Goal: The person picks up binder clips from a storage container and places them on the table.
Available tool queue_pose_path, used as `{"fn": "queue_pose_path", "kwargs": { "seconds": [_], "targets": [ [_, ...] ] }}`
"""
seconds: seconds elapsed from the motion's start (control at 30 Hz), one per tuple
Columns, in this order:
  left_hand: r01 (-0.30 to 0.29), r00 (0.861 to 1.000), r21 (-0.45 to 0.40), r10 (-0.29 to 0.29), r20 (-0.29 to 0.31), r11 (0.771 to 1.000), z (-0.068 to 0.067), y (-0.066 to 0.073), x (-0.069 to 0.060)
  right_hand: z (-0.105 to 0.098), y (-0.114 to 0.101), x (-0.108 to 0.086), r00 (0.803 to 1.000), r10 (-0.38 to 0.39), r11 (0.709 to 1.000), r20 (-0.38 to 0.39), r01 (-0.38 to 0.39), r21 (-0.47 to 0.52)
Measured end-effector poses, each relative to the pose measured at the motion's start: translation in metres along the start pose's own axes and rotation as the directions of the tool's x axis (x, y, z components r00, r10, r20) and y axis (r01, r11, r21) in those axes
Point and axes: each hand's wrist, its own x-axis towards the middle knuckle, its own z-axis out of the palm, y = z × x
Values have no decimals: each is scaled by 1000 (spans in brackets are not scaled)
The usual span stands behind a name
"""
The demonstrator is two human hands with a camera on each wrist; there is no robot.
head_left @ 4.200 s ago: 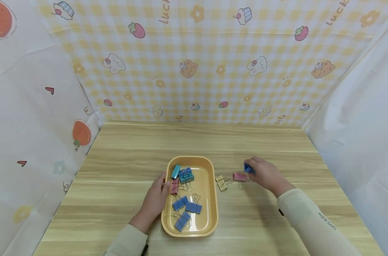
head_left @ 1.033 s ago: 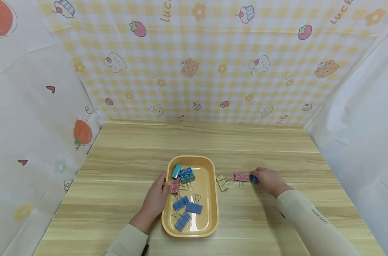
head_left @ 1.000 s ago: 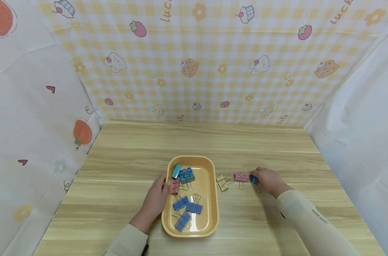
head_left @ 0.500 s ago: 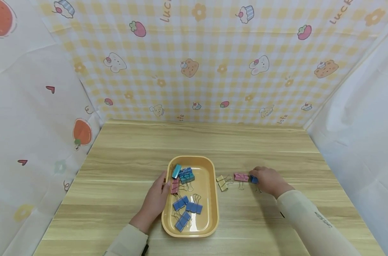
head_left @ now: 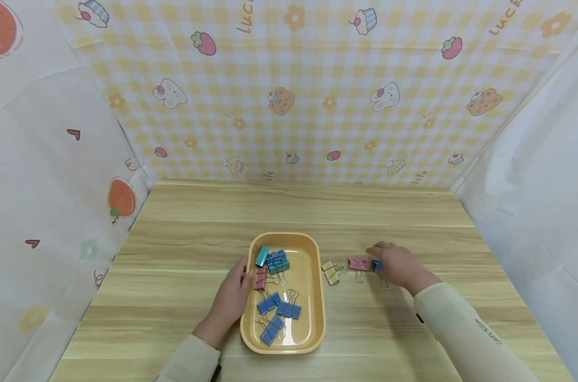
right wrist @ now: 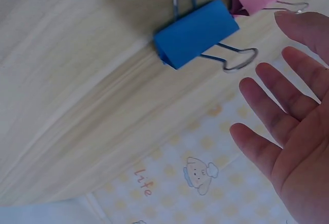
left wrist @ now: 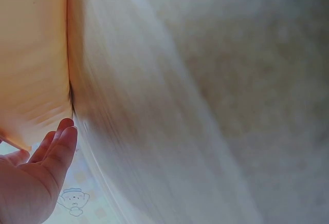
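My left hand (head_left: pixel 230 300) holds the left side of a yellow tray (head_left: pixel 321 297), thumb at the rim; in the left wrist view its fingers (left wrist: pixel 62 149) lie against the outer wall. Inside the tray are several binder clips: blue clips (head_left: pixel 272 330), teal clips (head_left: pixel 278 266) and a pink clip (head_left: pixel 260 278). My right hand (head_left: pixel 401 267) is over a blue binder clip (right wrist: pixel 196 33) on the table; the right wrist view shows its fingers spread, apart from the clip. Left of that clip sit a pink binder clip (head_left: pixel 358 263) and yellow binder clips (head_left: pixel 331 272), roughly in a row.
The wood-grain table (head_left: pixel 203 212) extends around the tray. A yellow checked cloth (head_left: pixel 327 69) stands along its back edge. White cloths hang on the left (head_left: pixel 45 175) and right (head_left: pixel 532 175).
My right hand first held the blue binder clip above the table, then set it down right of the pink one. It has now let go and lifted slightly. The left hand has stayed put.
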Motion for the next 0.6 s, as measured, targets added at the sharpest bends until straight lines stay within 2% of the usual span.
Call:
{"fn": "queue_pose_path", "kwargs": {
  "seconds": [0.2,0.6],
  "targets": [
    [2,1000,5,-2,1,1000,0,0,0,-9,-5,2,998,-13,1000,-64,13,3],
    [-8,1000,0,8,-1,1000,0,-1,0,-15,-12,8,987,16,999,-161,-10,41]
  ]
}}
